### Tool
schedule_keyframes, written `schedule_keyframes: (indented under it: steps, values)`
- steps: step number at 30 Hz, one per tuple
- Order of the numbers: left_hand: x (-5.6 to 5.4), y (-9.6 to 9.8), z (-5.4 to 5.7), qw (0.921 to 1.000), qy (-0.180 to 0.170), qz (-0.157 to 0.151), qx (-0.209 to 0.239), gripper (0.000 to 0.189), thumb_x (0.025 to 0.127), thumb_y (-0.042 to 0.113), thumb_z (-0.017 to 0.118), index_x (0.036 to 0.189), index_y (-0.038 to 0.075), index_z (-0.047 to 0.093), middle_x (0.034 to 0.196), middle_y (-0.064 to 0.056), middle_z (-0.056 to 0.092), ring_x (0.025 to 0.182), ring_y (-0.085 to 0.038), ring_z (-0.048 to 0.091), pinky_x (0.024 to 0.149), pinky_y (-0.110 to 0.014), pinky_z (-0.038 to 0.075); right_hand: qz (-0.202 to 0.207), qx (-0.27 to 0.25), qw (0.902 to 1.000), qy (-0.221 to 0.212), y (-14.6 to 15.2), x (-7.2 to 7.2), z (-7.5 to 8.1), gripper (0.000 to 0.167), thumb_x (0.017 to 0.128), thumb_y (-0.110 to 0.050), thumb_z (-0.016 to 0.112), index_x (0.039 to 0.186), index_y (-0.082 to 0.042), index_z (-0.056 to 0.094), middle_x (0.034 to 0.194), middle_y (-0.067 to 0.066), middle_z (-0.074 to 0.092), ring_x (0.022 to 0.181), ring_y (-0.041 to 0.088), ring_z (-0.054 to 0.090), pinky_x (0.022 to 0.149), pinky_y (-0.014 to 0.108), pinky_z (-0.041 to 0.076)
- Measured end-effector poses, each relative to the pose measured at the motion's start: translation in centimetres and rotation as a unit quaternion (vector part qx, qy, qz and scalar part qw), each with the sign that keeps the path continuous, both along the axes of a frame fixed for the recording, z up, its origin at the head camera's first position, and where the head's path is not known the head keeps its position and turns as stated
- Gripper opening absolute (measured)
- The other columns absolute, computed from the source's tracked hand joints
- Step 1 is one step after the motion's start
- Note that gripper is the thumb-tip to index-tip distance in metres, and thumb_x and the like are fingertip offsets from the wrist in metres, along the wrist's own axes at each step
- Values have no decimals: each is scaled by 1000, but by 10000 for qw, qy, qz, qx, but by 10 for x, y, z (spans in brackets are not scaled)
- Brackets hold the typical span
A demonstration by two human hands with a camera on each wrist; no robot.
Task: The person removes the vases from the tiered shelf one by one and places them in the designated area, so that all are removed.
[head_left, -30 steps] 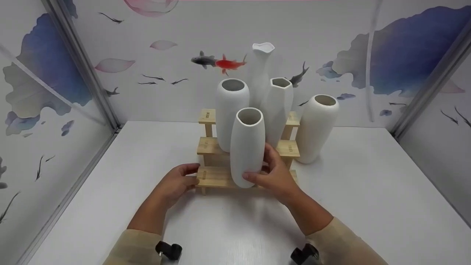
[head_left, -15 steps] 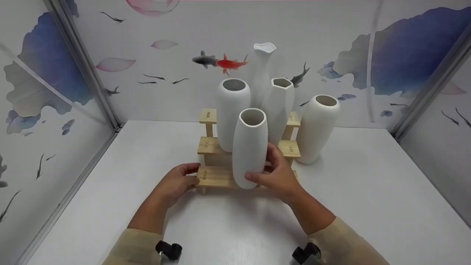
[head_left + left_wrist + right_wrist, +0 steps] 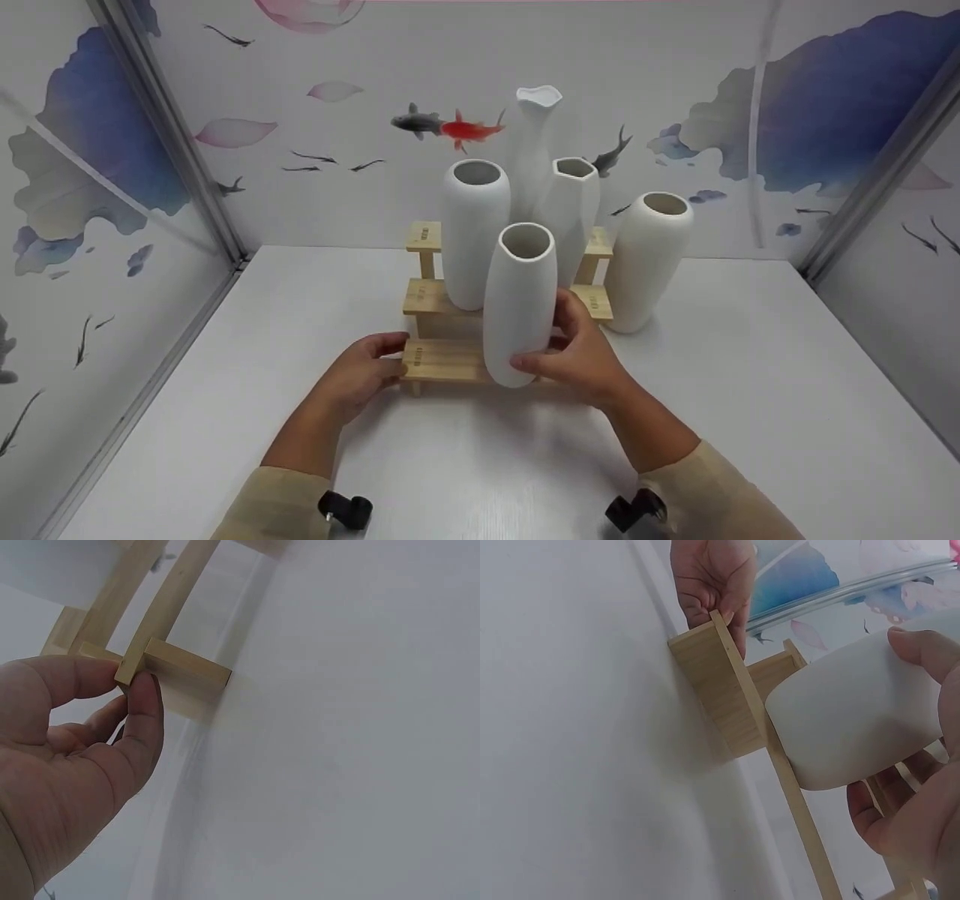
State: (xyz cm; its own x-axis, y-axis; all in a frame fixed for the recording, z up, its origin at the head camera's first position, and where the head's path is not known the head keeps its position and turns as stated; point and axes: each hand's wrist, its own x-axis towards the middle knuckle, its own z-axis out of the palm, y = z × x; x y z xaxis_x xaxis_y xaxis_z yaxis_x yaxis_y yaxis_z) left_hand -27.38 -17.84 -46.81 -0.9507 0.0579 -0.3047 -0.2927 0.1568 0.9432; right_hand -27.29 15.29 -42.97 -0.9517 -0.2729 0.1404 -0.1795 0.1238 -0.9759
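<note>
white ceramic-looking front vase point(image 3: 520, 315): about upright at the bottom shelf point(image 3: 450, 361) of a three-step wooden stand point(image 3: 417, 388), right of the shelf's middle. mouth faces up; rim draws to a small corner at its left. right wrist view: vase base meets the shelf edge; cannot tell whether the full base is seated.

right hand point(image 3: 581, 367): grips the front vase low on its right side. thumb lies across the near face close to the base, other fingers curl round behind, partly hidden by the vase.

left hand point(image 3: 360, 375): pinches the left end of the bottom shelf. left wrist view: thumb on one side of the board, index finger on the other, remaining fingers bent behind.

other vases, all white. round-shouldered vase point(image 3: 475, 240): on the middle shelf point(image 3: 427, 296), toward its left, behind the front vase. faceted vase point(image 3: 571, 217): angular mouth, behind and to the right of the front vase; base hidden. wavy-rimmed vase point(image 3: 536, 142): tallest in the view, narrow neck, rearmost; base hidden. fifth vase point(image 3: 649, 262): rounded, on the white table point(image 3: 225, 360), just right of the stand.

surroundings: back wall point(image 3: 315, 202) printed with a grey fish point(image 3: 415, 122), a red fish point(image 3: 469, 130), pink petals and blue-violet leaf shapes. both sleeves are tan.
</note>
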Motion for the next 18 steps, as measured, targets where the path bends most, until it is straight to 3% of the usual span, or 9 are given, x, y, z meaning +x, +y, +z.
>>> schedule_keyframes:
  steps: [18]
  values:
    - [1, 1, 0, 10000, 39, -6, -28, 58, 97, 3, 63, 154, 10, 54, 157, -9, 56, 126, -24, 66, 108, -39, 55, 265, 303, 9988, 266, 34, -5, 12, 110, 68, -8, 96, 158, -24, 36, 153, 3, 58, 141, 30, 57, 115, 60, 49]
